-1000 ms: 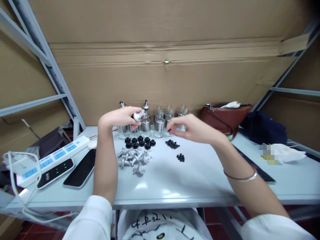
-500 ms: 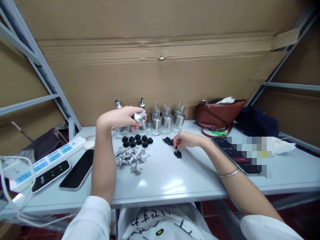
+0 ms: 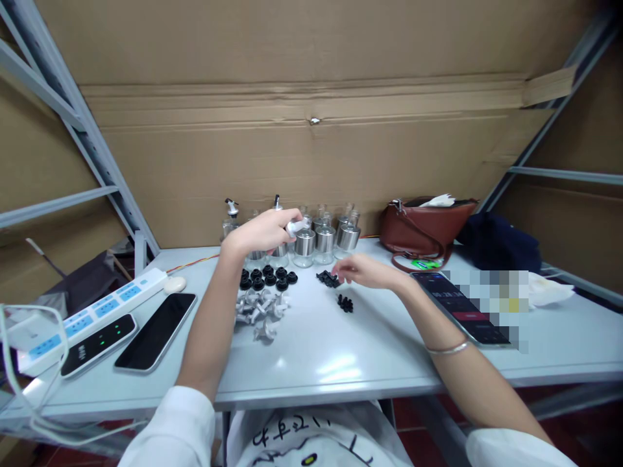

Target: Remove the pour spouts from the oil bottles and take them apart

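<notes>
My left hand point(image 3: 265, 233) is raised over the table, its fingers closed on a small silver spout cap point(image 3: 294, 227). My right hand point(image 3: 363, 270) hovers low between two little heaps of black parts point(image 3: 328, 279) point(image 3: 345, 303), fingers pinched together; what they hold is too small to name. Below the left hand lie a row of black rings point(image 3: 267, 279) and a pile of silver spouts point(image 3: 260, 309). Several glass bottles with steel collars point(image 3: 316, 240) stand at the back, two with pourers fitted point(image 3: 230, 214).
On the grey table point(image 3: 341, 357), at left, lie a power strip point(image 3: 92, 308), a black device with green lights point(image 3: 92, 344) and a dark phone point(image 3: 156, 331). A second phone point(image 3: 457, 308), a brown bag point(image 3: 423, 227) and dark cloth point(image 3: 501, 243) sit right. Cardboard wall behind.
My left hand moved right with the silver cap. My right hand dropped to the black parts, then lifted slightly with fingers pinched.
</notes>
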`<state>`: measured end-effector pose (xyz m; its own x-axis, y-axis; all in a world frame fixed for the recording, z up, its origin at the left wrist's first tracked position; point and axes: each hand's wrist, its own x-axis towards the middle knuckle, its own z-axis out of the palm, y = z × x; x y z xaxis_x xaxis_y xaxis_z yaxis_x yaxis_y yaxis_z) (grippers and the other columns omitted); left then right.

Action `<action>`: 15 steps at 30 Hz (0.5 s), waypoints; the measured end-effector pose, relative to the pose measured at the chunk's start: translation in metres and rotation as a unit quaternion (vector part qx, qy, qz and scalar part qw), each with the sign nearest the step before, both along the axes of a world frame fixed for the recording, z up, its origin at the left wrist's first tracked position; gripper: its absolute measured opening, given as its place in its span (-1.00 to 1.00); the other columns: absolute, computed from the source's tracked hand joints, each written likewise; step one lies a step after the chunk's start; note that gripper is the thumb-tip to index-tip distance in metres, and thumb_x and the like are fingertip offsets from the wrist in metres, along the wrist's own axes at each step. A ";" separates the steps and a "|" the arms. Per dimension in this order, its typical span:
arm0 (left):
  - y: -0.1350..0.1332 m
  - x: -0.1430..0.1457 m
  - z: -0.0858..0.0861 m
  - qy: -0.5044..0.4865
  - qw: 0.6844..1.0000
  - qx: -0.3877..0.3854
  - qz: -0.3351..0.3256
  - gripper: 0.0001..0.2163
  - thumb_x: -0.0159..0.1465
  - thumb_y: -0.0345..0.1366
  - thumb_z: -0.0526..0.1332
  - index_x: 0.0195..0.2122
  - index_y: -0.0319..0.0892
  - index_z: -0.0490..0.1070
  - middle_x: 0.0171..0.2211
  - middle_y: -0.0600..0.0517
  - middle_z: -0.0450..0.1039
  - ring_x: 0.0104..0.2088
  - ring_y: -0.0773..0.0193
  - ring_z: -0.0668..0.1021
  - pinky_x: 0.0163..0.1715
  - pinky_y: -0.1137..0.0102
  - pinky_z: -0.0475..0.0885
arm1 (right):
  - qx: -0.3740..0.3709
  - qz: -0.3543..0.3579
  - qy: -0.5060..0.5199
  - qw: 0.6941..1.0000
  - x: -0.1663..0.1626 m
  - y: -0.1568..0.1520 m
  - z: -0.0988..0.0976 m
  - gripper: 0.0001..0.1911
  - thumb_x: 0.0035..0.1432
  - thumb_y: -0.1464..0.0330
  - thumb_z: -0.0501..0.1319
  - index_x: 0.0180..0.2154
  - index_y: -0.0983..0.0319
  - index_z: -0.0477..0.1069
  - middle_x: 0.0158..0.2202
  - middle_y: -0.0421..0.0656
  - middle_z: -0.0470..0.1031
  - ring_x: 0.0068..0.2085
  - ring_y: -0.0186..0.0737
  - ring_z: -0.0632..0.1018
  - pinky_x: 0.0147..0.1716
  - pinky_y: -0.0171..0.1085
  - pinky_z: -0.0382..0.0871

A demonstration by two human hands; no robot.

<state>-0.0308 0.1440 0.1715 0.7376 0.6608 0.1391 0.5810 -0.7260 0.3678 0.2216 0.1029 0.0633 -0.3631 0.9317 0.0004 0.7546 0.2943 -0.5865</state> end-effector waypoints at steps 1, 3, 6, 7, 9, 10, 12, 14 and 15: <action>-0.001 0.008 -0.003 -0.004 0.999 0.039 -0.002 -0.84 0.15 -0.36 0.11 -0.22 -0.14 0.30 -0.39 0.05 0.45 -0.43 0.24 0.49 -0.41 0.42 0.30 | 0.058 -0.013 0.038 0.997 -0.005 -0.003 0.004 -0.77 0.12 0.26 0.11 -0.29 0.29 0.42 -0.41 -0.11 0.49 -0.39 -0.19 0.48 -0.36 -0.27 0.32; -0.005 0.024 -0.011 0.000 0.995 0.099 -0.008 -0.82 0.16 -0.39 0.08 -0.19 -0.14 0.31 -0.36 0.01 0.47 -0.32 0.17 0.49 -0.37 0.40 0.30 | 0.148 -0.027 0.134 0.980 -0.016 -0.009 0.010 -0.65 0.19 0.10 0.07 -0.28 0.26 0.35 -0.38 -0.12 0.46 -0.38 -0.21 0.47 -0.35 -0.27 0.32; -0.014 0.047 -0.024 0.033 0.988 0.145 -0.028 -0.73 0.17 -0.47 -0.01 -0.13 -0.15 0.29 -0.35 -0.05 0.49 -0.34 0.13 0.51 -0.39 0.38 0.30 | 0.211 -0.026 0.267 0.940 -0.031 -0.015 0.014 -0.52 0.18 -0.08 0.03 -0.36 0.23 0.26 -0.44 -0.17 0.40 -0.42 -0.26 0.43 -0.38 -0.30 0.31; -0.017 0.054 -0.028 0.046 0.985 0.159 -0.038 -0.72 0.17 -0.48 -0.02 -0.11 -0.16 0.28 -0.35 -0.07 0.49 -0.35 0.12 0.51 -0.39 0.37 0.30 | 0.225 -0.037 0.290 0.929 -0.034 -0.016 0.013 -0.49 0.18 -0.11 0.03 -0.40 0.22 0.24 -0.48 -0.20 0.37 -0.46 -0.28 0.41 -0.40 -0.31 0.29; -0.021 0.062 -0.036 0.064 0.980 0.178 -0.053 -0.72 0.17 -0.50 -0.03 -0.10 -0.19 0.25 -0.33 -0.11 0.50 -0.34 0.08 0.53 -0.38 0.35 0.31 | 0.237 -0.066 0.300 0.922 -0.038 -0.016 0.011 -0.47 0.17 -0.14 0.03 -0.46 0.21 0.20 -0.58 -0.24 0.31 -0.52 -0.30 0.36 -0.46 -0.32 0.24; -0.020 0.065 -0.039 0.070 0.980 0.179 -0.059 -0.72 0.18 -0.49 -0.03 -0.09 -0.20 0.23 -0.32 -0.12 0.50 -0.33 0.06 0.54 -0.37 0.35 0.32 | 0.229 -0.077 0.298 0.924 -0.038 -0.015 0.010 -0.46 0.16 -0.14 0.03 -0.48 0.20 0.18 -0.60 -0.26 0.30 -0.54 -0.31 0.35 -0.48 -0.33 0.23; -0.016 0.065 -0.044 0.075 0.982 0.161 -0.065 -0.72 0.22 -0.48 -0.05 -0.05 -0.20 0.19 -0.31 -0.14 0.50 -0.32 0.05 0.54 -0.39 0.35 0.32 | 0.196 -0.078 0.288 0.934 -0.038 -0.013 0.006 -0.44 0.13 -0.16 0.05 -0.49 0.21 0.18 -0.61 -0.26 0.30 -0.56 -0.32 0.34 -0.50 -0.33 0.21; -0.010 0.062 -0.044 0.077 0.986 0.131 -0.063 -0.71 0.24 -0.47 -0.05 0.00 -0.20 0.13 -0.29 -0.15 0.49 -0.33 0.07 0.54 -0.43 0.36 0.31 | 0.163 -0.072 0.283 0.943 -0.038 -0.011 0.004 -0.43 0.10 -0.18 0.06 -0.50 0.21 0.19 -0.62 -0.25 0.32 -0.57 -0.33 0.33 -0.51 -0.33 0.20; -0.007 0.059 -0.043 0.075 0.988 0.119 -0.062 -0.69 0.24 -0.47 -0.03 0.02 -0.21 0.10 -0.28 -0.16 0.49 -0.34 0.09 0.53 -0.44 0.37 0.30 | 0.147 -0.071 0.288 0.944 -0.038 -0.010 0.003 -0.42 0.09 -0.18 0.07 -0.52 0.21 0.19 -0.63 -0.24 0.32 -0.58 -0.34 0.32 -0.52 -0.32 0.19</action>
